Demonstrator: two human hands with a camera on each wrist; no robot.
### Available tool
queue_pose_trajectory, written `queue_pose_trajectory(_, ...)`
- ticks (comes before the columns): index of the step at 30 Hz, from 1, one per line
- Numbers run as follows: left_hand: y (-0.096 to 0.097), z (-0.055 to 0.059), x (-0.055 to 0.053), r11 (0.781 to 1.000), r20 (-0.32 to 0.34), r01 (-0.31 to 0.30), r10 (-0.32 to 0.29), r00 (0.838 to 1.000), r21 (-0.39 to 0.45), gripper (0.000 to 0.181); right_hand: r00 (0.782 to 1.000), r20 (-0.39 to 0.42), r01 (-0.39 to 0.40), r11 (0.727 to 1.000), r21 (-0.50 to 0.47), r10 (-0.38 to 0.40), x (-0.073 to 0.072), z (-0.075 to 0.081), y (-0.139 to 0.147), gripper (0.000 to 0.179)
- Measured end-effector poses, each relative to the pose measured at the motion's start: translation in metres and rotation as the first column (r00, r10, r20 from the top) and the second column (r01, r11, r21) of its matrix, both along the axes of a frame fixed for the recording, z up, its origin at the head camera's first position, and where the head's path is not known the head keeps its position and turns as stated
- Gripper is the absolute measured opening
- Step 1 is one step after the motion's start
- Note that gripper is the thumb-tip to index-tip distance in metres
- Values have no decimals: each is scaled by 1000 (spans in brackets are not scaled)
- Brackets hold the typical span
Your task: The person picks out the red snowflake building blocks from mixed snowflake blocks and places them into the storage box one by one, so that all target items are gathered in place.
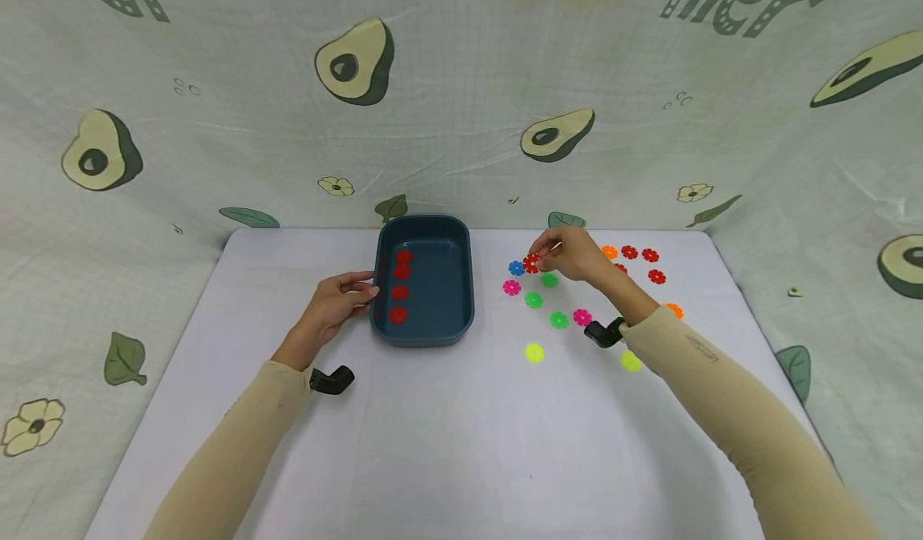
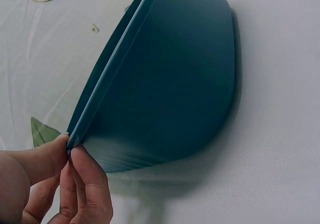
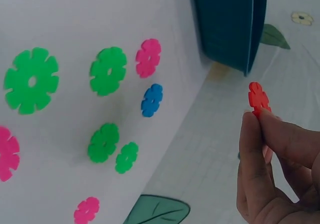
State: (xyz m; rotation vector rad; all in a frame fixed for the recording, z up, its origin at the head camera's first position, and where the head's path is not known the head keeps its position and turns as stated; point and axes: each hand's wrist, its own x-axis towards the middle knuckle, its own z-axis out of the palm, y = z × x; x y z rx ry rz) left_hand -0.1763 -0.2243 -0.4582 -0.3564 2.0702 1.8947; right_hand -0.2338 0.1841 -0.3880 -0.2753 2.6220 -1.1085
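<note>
A dark teal rectangular tray [image 1: 436,328] stands at the middle back of the white table, with several red flower discs [image 1: 400,292] in a row along its left side. My left hand [image 1: 337,306] pinches the tray's left rim between thumb and fingers, plain in the left wrist view. To the right of the tray, my right hand [image 1: 570,253] holds a red notched flower disc [image 3: 258,98] between thumb and fingertips, raised above the table. Below and near it lie a blue disc [image 1: 516,268], a pink disc [image 1: 511,288] and several green discs [image 3: 32,81].
More red discs [image 1: 657,276] and orange discs [image 1: 674,310] lie toward the right back of the table, some partly behind the right forearm. Yellow discs [image 1: 534,352] lie nearer the front. An avocado-print cloth [image 1: 454,83] hangs behind the table's back edge.
</note>
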Motion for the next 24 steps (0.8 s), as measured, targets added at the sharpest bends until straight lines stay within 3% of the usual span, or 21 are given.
queue_pose_trajectory(16, -2, -5, 0, 1000, -10, -8, 8, 1000, 5, 54, 996, -67, -54, 998, -40, 52, -23, 14, -76, 15)
queue_pose_trajectory(24, -1, -4, 0, 1000, -14, -8, 8, 1000, 7, 54, 996, -41, -87, 994, -66, 85, -32, 15, -109, 18)
